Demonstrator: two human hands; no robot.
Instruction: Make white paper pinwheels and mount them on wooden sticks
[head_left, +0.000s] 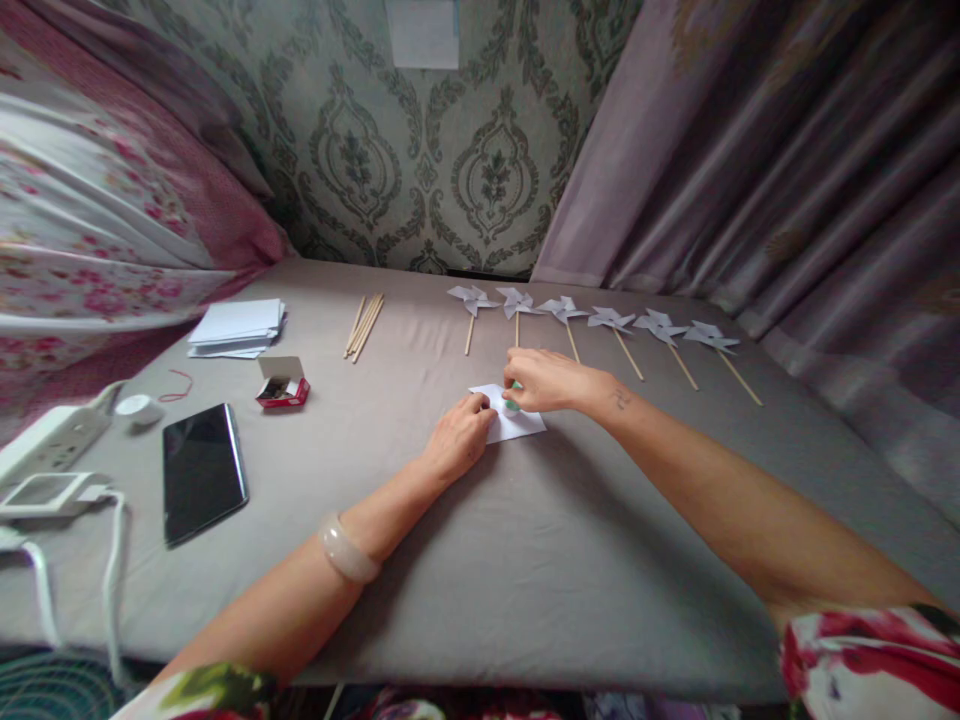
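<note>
A small white paper square (517, 427) lies on the grey cloth in the middle. My left hand (459, 440) rests on its left edge with the fingers curled and pressing it down. My right hand (546, 381) is at the paper's upper part, fingers pinched around a small green object (512, 404) whose nature I cannot make out. Behind the hands, several white paper pinwheels on wooden sticks (611, 322) lie in a row.
A bundle of wooden sticks (364, 325), a stack of white paper (237, 327) and a small red box (282, 384) lie at the back left. A dark phone (203, 471), a white tape roll (139, 408) and a power strip with cables (49, 440) sit at the left.
</note>
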